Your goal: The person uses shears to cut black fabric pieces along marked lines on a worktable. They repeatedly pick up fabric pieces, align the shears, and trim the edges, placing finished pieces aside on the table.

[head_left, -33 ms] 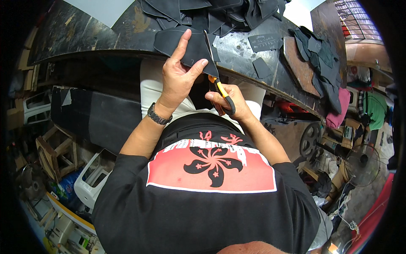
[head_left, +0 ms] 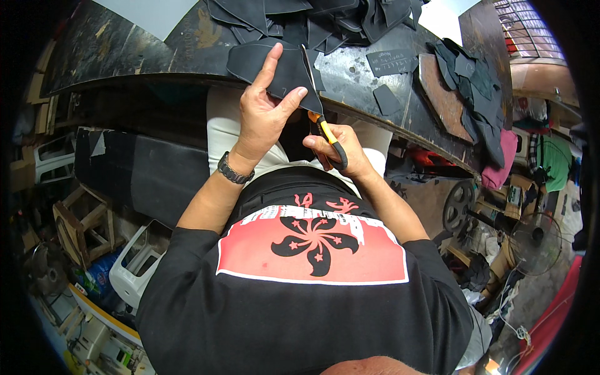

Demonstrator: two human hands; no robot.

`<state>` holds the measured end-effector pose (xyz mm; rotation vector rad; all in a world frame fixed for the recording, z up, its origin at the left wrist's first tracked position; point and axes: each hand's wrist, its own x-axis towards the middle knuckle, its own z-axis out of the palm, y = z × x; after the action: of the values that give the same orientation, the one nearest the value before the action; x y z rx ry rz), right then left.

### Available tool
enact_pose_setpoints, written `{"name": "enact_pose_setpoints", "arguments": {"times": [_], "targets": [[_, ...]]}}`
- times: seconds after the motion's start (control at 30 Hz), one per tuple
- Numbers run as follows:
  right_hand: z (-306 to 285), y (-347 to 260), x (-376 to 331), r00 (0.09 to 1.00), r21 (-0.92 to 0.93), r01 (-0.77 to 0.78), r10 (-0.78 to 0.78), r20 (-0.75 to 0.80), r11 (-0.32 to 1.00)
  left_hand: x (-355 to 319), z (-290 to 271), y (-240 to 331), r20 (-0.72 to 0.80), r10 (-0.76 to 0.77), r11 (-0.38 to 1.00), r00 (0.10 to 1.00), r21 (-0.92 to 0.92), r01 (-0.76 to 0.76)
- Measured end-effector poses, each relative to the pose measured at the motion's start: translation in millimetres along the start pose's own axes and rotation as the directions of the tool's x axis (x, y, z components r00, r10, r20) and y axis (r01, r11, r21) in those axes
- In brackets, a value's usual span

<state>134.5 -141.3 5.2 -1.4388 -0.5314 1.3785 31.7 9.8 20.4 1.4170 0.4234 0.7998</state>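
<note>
A flat black leather-like piece [head_left: 249,61] with a pale outline marked on it lies over the near edge of the work table. My left hand [head_left: 259,122] grips it, index finger stretched across the top and thumb pressed on its near part; the other fingers are hidden underneath. Wrapped round the yellow-and-black handles of a pair of scissors [head_left: 327,132] is my right hand [head_left: 350,149]. The scissor blades point away from me along the right side of the piece, and a narrow strip of black material shows just right of them.
Many cut black pieces [head_left: 350,19] are heaped at the far side of the dark table [head_left: 144,62]. To the right lie a marked black card [head_left: 390,62], a small offcut [head_left: 387,100], a brown board [head_left: 440,94] and more black pieces. A black bench [head_left: 156,175] stands at left.
</note>
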Motion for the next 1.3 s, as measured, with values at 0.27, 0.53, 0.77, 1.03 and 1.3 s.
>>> {"name": "enact_pose_setpoints", "arguments": {"times": [0.27,0.53,0.77,1.03,1.3], "targets": [[4.6,0.5,4.0,0.999,0.006,-0.026,0.027,-0.045,1.0,4.7,3.8,-9.5,-0.011,0.033,0.999,0.999,-0.029,-0.034],[0.0,0.1,1.2,0.996,-0.012,-0.082,0.082,-0.021,0.997,2.6,2.5,-13.9,-0.101,0.039,0.999,0.994,0.028,-0.036],[-19.8,-0.1,-3.8,0.974,-0.017,-0.117,0.118,0.193,0.993,20.6,-30.9,-4.2,-0.045,0.049,0.996,0.998,0.073,-0.045],[-22.7,0.4,-4.1,0.968,-0.177,-0.132,0.165,0.187,0.975,19.0,-31.5,-1.8,0.075,0.065,0.929,0.995,0.359,-0.088],[-21.6,1.0,-4.4,0.965,-0.156,-0.158,0.186,0.187,0.975,18.6,-31.6,-0.6,0.123,0.068,0.929,0.99,0.354,-0.108]]}}
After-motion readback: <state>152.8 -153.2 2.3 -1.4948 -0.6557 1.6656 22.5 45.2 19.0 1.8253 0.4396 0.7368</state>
